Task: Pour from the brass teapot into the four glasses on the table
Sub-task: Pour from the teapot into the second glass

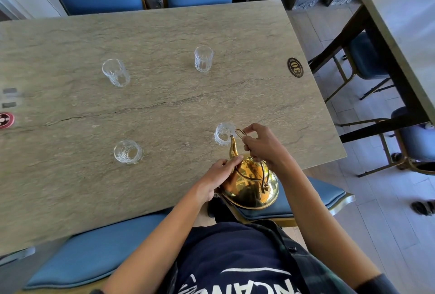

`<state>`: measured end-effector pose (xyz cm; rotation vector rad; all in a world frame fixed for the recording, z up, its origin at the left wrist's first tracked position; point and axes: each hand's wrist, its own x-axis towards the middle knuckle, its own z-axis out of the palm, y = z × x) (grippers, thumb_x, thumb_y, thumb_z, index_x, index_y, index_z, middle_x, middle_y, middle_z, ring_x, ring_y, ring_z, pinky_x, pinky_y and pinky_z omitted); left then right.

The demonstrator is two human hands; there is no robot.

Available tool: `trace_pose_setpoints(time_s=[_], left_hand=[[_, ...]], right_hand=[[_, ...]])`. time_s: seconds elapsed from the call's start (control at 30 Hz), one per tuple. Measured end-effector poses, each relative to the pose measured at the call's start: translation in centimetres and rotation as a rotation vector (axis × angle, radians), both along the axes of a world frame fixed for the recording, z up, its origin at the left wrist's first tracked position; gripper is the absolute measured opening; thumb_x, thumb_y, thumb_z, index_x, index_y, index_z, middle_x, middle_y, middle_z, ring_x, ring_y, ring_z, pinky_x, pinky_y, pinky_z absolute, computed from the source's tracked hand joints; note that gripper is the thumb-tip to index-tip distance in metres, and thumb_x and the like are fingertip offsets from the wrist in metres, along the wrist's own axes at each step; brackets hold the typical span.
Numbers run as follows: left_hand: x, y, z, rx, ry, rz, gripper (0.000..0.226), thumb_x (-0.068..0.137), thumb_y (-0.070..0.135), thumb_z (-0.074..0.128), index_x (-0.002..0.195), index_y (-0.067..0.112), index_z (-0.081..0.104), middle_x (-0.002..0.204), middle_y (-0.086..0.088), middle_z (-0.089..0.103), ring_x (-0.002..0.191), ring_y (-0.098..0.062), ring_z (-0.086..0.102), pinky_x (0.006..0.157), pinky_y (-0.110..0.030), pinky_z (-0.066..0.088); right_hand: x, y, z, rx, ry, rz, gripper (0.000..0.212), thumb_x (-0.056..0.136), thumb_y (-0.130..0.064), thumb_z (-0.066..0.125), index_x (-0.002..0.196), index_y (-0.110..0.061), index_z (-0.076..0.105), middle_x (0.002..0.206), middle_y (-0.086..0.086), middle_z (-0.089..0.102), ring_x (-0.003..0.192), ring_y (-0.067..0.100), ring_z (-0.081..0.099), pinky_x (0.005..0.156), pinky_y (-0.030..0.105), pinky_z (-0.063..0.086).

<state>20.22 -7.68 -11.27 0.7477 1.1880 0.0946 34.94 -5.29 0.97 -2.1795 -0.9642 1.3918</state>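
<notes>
1. 4 glasses stood on the stone-topped table (164, 46), the largest thing in view, its surface veined and cracked. They sat well apart from one another.
2. Brass teapot (250, 183) was held off the table at its near edge, tipped forward. Its long axis ran from the body near the person out to the spout, which pointed away and a little left. The spout tip sat at the rim of the near-right glass (223, 134).
3. Right hand (262, 145) was wrapped shut on the wire handle above the pot, with a loop of that handle showing past the fingers. This hand lay nearer the target glass and carried the pot.
4. Left hand (220, 176) was pressed against the pot's left shoulder, fingers together and reaching toward the lid; it steadied rather than lifted, in my judgement.
5. The near-right glass looked clear. No stream could be made out at the spout, so whether liquid was in it could not be told.
6. Near-left glass (128, 151), far-left glass (115, 72) and far-right glass (203, 58) all stood upright and appeared empty.
7. Judged stage: pour 1 of 4 in hand. The next glass would call for swinging the spout left or further out.
8. Small oval plaque (295, 67) marked 30 lay on the table's right side, clear of the work.
</notes>
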Motion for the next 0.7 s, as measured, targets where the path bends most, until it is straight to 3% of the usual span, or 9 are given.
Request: trace_pose_setpoints(time_s=[0.1,0.17,0.27,0.3,0.4,0.53,0.6,0.7], left_hand=[[0.01,0.06,0.26,-0.002,-0.021,-0.009,0.090,0.069,0.086,0.067,0.111,0.006,0.072,0.081,-0.003,0.071,0.074,-0.020,0.070,0.079,-0.035,0.055],[0.06,0.08,0.52,-0.003,-0.021,-0.019,0.083,0.070,0.085,0.068,0.105,0.010,0.071,0.084,-0.007,0.072,0.077,-0.023,0.072,0.080,-0.035,0.055],[0.16,0.07,0.59,-0.008,-0.004,-0.030,0.111,0.052,0.094,0.069,0.119,0.006,0.071,0.100,-0.014,0.077,0.104,-0.035,0.076,0.088,-0.037,0.057],[0.20,0.05,0.68,-0.005,-0.008,-0.023,0.110,0.053,0.094,0.069,0.122,0.007,0.071,0.103,-0.014,0.077,0.106,-0.034,0.075,0.089,-0.037,0.057],[0.19,0.11,0.73,-0.008,-0.023,-0.017,0.094,0.074,0.083,0.067,0.124,0.003,0.070,0.103,-0.016,0.075,0.096,-0.028,0.073,0.082,-0.033,0.055],[0.34,0.06,0.88,-0.006,-0.015,-0.032,0.089,0.077,0.081,0.066,0.122,0.004,0.071,0.100,-0.016,0.077,0.093,-0.026,0.075,0.076,-0.030,0.055],[0.41,0.06,1.09,-0.002,-0.009,-0.036,0.093,0.070,0.084,0.067,0.121,0.006,0.072,0.096,-0.010,0.076,0.090,-0.024,0.075,0.077,-0.031,0.055],[0.59,0.05,0.90,0.010,0.000,-0.044,0.106,0.056,0.094,0.067,0.120,0.010,0.074,0.111,-0.016,0.079,0.102,-0.029,0.076,0.088,-0.036,0.056]], right_hand=[[0.04,-0.04,0.05,0.002,-0.008,0.010,0.028,0.098,-0.012,0.053,0.126,-0.012,0.057,0.075,0.007,0.062,0.054,0.013,0.050,0.042,0.024,0.040],[0.05,-0.05,0.13,-0.002,-0.006,0.008,0.028,0.098,-0.012,0.053,0.126,-0.012,0.056,0.076,0.007,0.061,0.054,0.013,0.050,0.041,0.023,0.040],[0.09,-0.11,0.24,-0.001,-0.009,0.005,0.027,0.099,-0.012,0.053,0.126,-0.012,0.056,0.076,0.007,0.061,0.054,0.012,0.050,0.042,0.023,0.039],[0.11,-0.13,0.26,0.000,-0.007,0.002,0.027,0.099,-0.011,0.052,0.126,-0.012,0.056,0.076,0.007,0.061,0.054,0.012,0.050,0.043,0.024,0.039],[0.18,-0.25,0.30,0.000,-0.009,-0.002,0.027,0.098,-0.011,0.052,0.125,-0.012,0.056,0.076,0.007,0.061,0.054,0.013,0.049,0.043,0.024,0.039],[0.23,-0.33,0.42,0.003,-0.013,-0.002,0.028,0.098,-0.011,0.052,0.126,-0.012,0.056,0.076,0.007,0.061,0.055,0.012,0.049,0.043,0.024,0.039],[0.23,-0.33,0.49,0.001,-0.014,-0.004,0.028,0.098,-0.011,0.052,0.126,-0.012,0.056,0.076,0.007,0.060,0.055,0.012,0.049,0.043,0.024,0.039],[0.33,-0.37,0.60,0.007,-0.012,-0.002,0.028,0.098,-0.009,0.051,0.126,-0.011,0.056,0.075,0.007,0.060,0.054,0.013,0.049,0.044,0.025,0.040]])
